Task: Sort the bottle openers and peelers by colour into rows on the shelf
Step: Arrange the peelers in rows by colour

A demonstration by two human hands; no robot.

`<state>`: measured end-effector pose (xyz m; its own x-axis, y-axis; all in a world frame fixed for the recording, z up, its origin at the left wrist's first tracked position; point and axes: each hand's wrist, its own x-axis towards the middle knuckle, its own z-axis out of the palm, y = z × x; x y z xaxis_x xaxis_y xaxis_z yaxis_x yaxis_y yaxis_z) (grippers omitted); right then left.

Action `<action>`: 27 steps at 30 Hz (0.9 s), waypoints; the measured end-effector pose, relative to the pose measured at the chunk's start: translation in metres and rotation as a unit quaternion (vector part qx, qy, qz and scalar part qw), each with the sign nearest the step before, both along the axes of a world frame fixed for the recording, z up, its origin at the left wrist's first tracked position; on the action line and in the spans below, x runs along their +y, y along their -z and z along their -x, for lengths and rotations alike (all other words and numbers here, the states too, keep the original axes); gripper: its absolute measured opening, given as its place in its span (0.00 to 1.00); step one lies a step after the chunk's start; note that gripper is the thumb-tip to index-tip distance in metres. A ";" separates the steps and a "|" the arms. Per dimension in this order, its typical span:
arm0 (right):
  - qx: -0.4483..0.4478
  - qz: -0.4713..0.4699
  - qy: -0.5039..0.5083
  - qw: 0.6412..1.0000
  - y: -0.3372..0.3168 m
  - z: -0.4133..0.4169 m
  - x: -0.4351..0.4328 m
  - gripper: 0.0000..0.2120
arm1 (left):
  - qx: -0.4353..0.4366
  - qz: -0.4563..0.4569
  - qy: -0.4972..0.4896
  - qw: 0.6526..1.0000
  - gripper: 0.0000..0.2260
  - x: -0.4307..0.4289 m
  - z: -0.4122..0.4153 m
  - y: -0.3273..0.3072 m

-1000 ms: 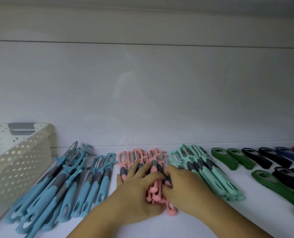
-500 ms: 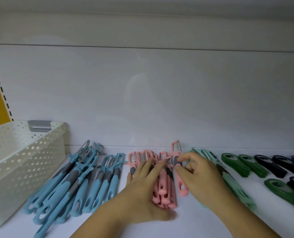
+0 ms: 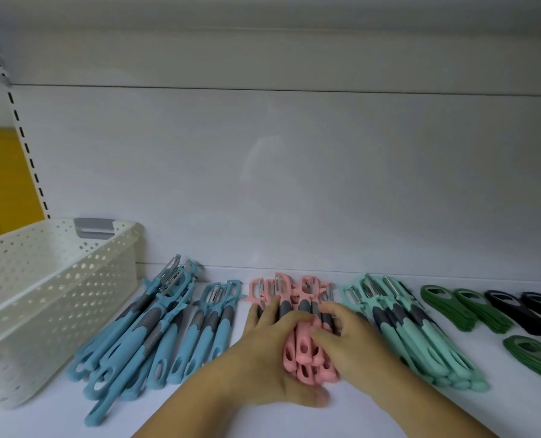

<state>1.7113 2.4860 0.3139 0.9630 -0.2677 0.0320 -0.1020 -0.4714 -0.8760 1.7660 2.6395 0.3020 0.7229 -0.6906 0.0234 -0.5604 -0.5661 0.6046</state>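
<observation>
Both hands, the left hand (image 3: 270, 358) and the right hand (image 3: 354, 346), are pressing together around the pink peelers (image 3: 303, 352), leaving narrow bare shelf (image 3: 373, 403) beside blue peelers (image 3: 174, 330) and mint peelers (image 3: 420, 336).

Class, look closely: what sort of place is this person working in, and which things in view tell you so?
Probably a shop display shelf: a white shelf board on a slotted metal upright, many identical pink plastic peelers and blue plastic peelers, plus a white perforated plastic basket.

basket (image 3: 57, 298) blocks left, bare shelf (image 3: 373, 415) up front
</observation>
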 end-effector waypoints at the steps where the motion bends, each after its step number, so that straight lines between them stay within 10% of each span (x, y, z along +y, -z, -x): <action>1: -0.004 -0.015 0.009 1.000 0.000 -0.001 0.000 0.12 | 0.001 0.013 0.008 1.000 0.44 0.001 0.001 -0.001; 7: -0.009 -0.097 0.008 0.995 -0.002 0.002 0.003 0.08 | 0.168 0.234 -0.066 0.955 0.28 0.001 0.008 -0.024; 12: -0.013 0.030 -0.002 0.999 0.007 -0.001 0.005 0.25 | -0.112 0.010 -0.256 0.960 0.15 -0.005 -0.001 -0.019; 18: -0.010 0.085 -0.002 0.996 0.011 -0.003 0.006 0.30 | -0.144 -0.096 -0.260 0.950 0.17 -0.018 -0.007 -0.019; 27: 0.014 0.112 -0.021 0.993 0.008 0.000 0.005 0.29 | 0.042 0.270 -0.339 0.900 0.09 -0.014 0.001 -0.021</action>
